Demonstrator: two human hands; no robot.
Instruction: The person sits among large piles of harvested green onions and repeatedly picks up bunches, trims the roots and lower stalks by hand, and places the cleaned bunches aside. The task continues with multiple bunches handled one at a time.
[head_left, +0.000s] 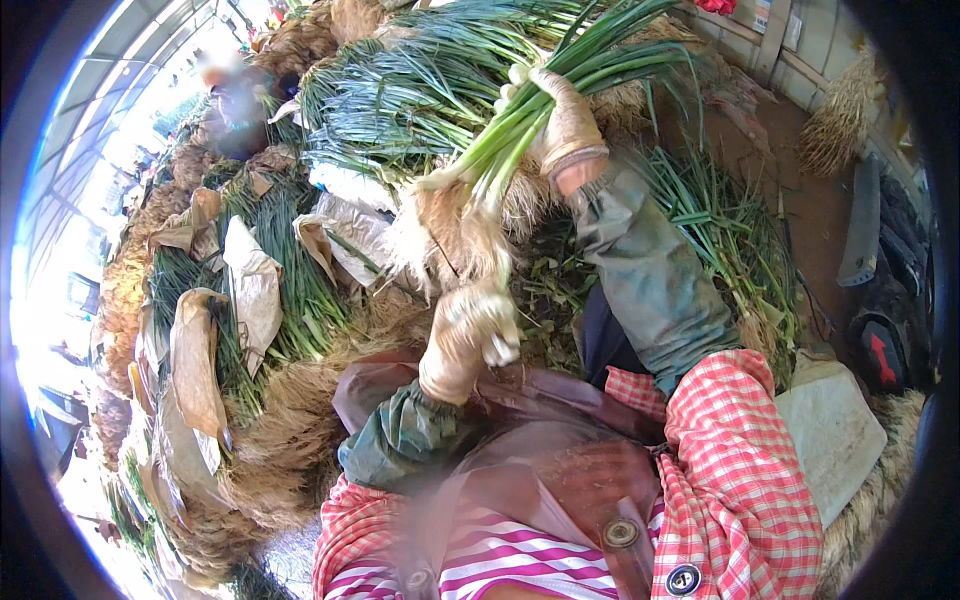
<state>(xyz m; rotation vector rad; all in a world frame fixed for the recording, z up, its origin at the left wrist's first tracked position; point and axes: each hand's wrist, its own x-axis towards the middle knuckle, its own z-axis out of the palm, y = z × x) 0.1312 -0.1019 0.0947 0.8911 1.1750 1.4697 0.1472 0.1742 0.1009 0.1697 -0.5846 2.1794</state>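
Observation:
My right hand, in a soiled pale glove and a green sleeve cover, grips a bunch of long green allium plants at their stalks. Their leaves point to the upper right, and the pale bulbs with shaggy roots hang at the lower left. Just below those roots is my left hand, gloved too and blurred, with its fingers curled; whether they hold any root strands cannot be made out. Behind the bunch lies a large heap of the same plants.
Stacked bundles with roots outward and pale wrapping sheets fill the left. Loose plants lie on the right, near a white sheet and dark items with a red arrow. Another person is at the upper left.

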